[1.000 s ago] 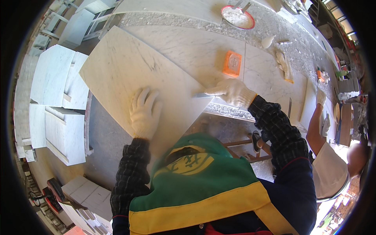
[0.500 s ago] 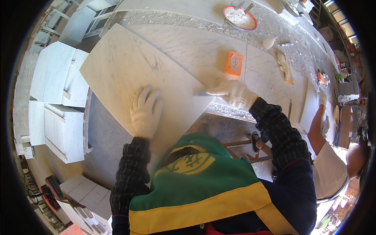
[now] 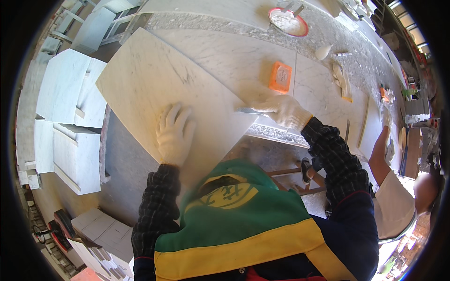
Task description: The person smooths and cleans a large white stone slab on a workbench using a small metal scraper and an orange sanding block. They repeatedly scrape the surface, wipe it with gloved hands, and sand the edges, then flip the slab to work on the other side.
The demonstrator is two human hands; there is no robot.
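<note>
White marble is filling the view: a pale slab [image 3: 154, 89] is lying tilted across the bench [image 3: 225, 56], one corner jutting over the near edge. The left hand [image 3: 174, 133], gloved, is pressing flat on the slab's near part, fingers spread wide, holding nothing. The right hand [image 3: 283, 111], also gloved, is gripping a thin metal blade [image 3: 249, 111], probably a scraper or putty knife, and is laying its tip against the slab's right edge, where it meets the bench stone.

Judging from how things lie, the work seems to be somewhere in its middle. The slab is already resting on the bench and is being steadied, and the blade is being worked at one spot along the edge; the rest of that edge is looking untouched, though the fisheye bend and glare are making any filler or residue hard to tell. An orange block [image 3: 280, 77] is sitting just beyond the blade, and a red-rimmed bowl [image 3: 288, 21] of white paste is standing well apart at the far side, so material is remaining to hand. Another person's arm [image 3: 380, 145] is reaching to the bench at the right.
</note>
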